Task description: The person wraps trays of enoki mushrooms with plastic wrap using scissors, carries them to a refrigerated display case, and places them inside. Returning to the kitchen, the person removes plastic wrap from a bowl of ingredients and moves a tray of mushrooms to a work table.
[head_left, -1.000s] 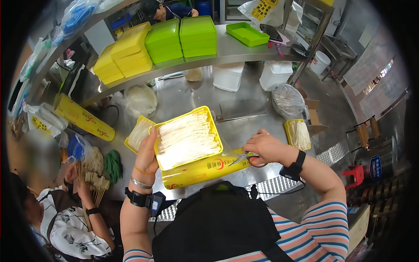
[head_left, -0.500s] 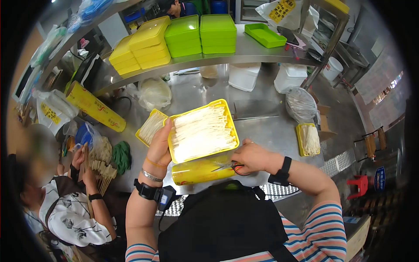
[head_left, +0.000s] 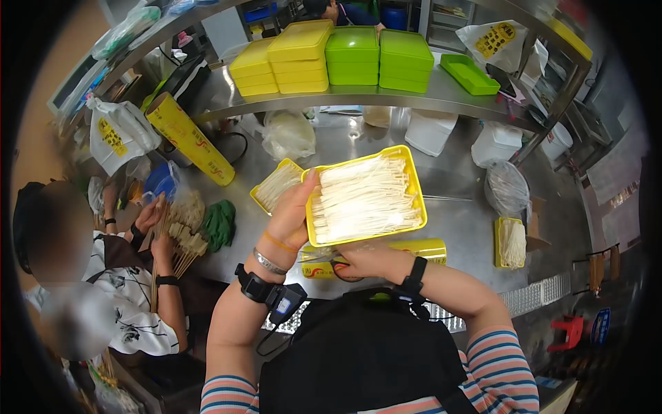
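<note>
My left hand point(head_left: 289, 215) grips the left edge of a yellow tray point(head_left: 418, 181) filled with thin white enoki-like mushrooms point(head_left: 365, 196). The tray is held tilted above the steel table. Just below its front edge, my right hand point(head_left: 365, 261) is closed on scissors point(head_left: 346, 269), whose blades point left. Behind that hand lies a roll of yellow printed film point(head_left: 424, 251), partly hidden by hand and tray. A second yellow tray with mushrooms point(head_left: 277, 185) rests on the table, left of the held one.
At the left, a co-worker point(head_left: 131, 297) holds skewers point(head_left: 181, 255) beside a green cloth point(head_left: 220, 224). Yellow boxes point(head_left: 298, 58) and green boxes point(head_left: 405, 61) are stacked on the shelf point(head_left: 276, 103). Another mushroom tray point(head_left: 510, 243) stands at the table's right.
My right hand with the scissors has moved left along the film roll to below the held tray. The view has shifted, so the surroundings appear further right.
</note>
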Available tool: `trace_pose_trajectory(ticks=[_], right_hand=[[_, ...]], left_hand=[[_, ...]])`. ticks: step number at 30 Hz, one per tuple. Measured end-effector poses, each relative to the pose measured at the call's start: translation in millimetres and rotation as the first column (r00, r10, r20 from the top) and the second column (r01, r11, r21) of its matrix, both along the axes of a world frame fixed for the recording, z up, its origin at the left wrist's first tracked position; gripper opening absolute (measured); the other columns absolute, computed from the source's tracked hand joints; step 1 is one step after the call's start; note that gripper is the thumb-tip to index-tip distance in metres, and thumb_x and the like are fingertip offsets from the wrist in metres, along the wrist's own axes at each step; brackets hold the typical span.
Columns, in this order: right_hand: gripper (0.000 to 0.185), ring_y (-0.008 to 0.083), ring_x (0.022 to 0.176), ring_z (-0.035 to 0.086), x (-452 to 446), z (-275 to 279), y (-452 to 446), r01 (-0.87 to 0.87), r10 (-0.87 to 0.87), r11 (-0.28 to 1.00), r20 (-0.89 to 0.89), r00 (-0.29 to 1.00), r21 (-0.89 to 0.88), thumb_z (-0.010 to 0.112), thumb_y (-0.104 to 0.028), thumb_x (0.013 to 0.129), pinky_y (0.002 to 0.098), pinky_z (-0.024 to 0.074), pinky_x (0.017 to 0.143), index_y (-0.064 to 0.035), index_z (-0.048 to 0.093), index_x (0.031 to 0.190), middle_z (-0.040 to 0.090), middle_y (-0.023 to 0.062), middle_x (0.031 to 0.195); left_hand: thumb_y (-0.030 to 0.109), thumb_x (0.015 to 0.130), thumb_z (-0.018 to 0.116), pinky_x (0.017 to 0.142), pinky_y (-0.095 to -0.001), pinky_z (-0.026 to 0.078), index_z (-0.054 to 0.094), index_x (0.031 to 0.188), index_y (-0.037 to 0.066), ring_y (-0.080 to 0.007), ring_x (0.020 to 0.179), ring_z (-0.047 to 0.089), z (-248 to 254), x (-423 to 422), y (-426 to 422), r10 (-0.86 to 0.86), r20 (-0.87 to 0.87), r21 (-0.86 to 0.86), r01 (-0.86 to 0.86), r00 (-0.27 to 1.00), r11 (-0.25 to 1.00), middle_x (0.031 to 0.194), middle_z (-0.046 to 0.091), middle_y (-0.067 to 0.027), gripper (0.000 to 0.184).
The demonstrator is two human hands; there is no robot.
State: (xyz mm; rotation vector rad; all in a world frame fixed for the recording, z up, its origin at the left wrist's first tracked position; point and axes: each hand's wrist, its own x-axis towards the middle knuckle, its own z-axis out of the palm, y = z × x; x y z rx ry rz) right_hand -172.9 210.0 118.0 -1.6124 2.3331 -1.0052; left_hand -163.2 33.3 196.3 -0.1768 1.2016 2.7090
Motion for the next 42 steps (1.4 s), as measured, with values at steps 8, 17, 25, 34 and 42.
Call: trace_pose_trajectory(ticks=[8,17,25,34,42], right_hand=[[0.025,0.0234,0.069,0.063,-1.2,-10.8,-40.3,0.171,-0.131,0.985,0.554,0.822,-0.02,0.058,-0.026,0.083,0.037,0.0513,0.064,-0.003,0.066,0.092,0.065,0.0153,0.081],[0.018,0.0169,0.075,0.063,-96.9,-69.6,30.4,0.361,-0.257,0.664,-0.254,0.933,0.655,0.058,-0.017,0.084,0.032,0.0514,0.068,-0.0054,0.066,0.094,0.066,0.0124,0.088],[0.035,0.0141,0.096,0.059,-26.9,-4.0,60.2,0.379,0.075,0.876,0.861,0.504,-0.298,0.068,-0.009,0.084,0.0293,0.0458,0.089,-0.0049,0.058,0.117,0.063,0.0022,0.109],[0.02,0.007,0.091,0.058,-10.0,1.8,41.4,0.42,0.315,0.794,0.888,0.336,-0.44,0.066,-0.007,0.086,0.0232,0.0459,0.082,-0.0051,0.061,0.105,0.063,-0.001,0.097],[0.012,0.0079,0.079,0.061,-4.6,-1.8,77.9,0.5,0.102,0.805,0.904,0.415,-0.321,0.065,-0.009,0.086,0.0226,0.049,0.069,-0.0046,0.063,0.098,0.065,0.0013,0.088]], left_hand=[[0.035,0.099,0.045,0.093,-0.0315,0.048,0.05,0.124,-0.003,-0.0191,0.107,0.059,21.1,-1.1,-2.8,0.01,-0.073,0.004,-0.009,0.997,1.0,0.12,0.059,-0.0119,0.046],[0.037,0.099,0.043,0.097,-0.034,0.046,0.045,0.129,-0.002,-0.0221,0.113,0.056,-6.9,10.4,-54.4,0.125,-0.009,-0.056,-0.126,0.992,0.991,0.128,0.055,-0.0135,0.05],[0.041,0.098,0.042,0.101,-0.0396,0.043,0.04,0.135,0.001,-0.0275,0.119,0.052,-12.0,15.0,-63.0,0.047,0.013,0.068,-0.048,0.999,0.997,0.134,0.049,-0.0158,0.054],[0.042,0.098,0.041,0.103,-0.0412,0.042,0.039,0.137,0.003,-0.0295,0.121,0.051,-8.1,15.3,-51.6,-0.038,0.058,0.146,0.029,0.998,0.989,0.136,0.048,-0.0167,0.056],[0.042,0.098,0.041,0.1,-0.04,0.044,0.041,0.135,0.001,-0.0274,0.117,0.054,-18.3,27.2,-67.0,0.029,0.059,0.054,-0.032,0.998,0.998,0.133,0.051,-0.0153,0.054]])
